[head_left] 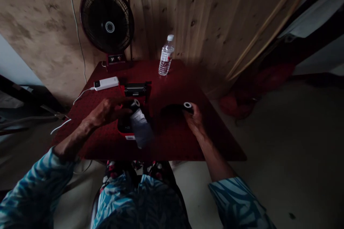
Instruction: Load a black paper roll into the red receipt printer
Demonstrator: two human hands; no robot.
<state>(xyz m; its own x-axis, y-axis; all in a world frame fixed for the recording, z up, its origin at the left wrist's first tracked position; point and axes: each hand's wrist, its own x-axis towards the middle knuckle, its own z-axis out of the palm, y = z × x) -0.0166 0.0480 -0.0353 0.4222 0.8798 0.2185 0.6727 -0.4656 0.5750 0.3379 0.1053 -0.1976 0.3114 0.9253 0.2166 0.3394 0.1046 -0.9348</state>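
My left hand is closed on a small dark roll with a white core, and a pale, slightly blurred strip hangs from it towards the table's front. Beneath that hand stands a red and black label printer, its lid tipped back; the hand and strip hide part of its inside. To the right, my right hand grips a black roll with a white ring at its end. A dark patch stretches left from this roll; whether it is unwound film or shadow I cannot tell.
On the dark red table a clear water bottle stands upright at the back. A black fan is at the back left, with a white power bank and its cable in front. A wooden wall rises behind.
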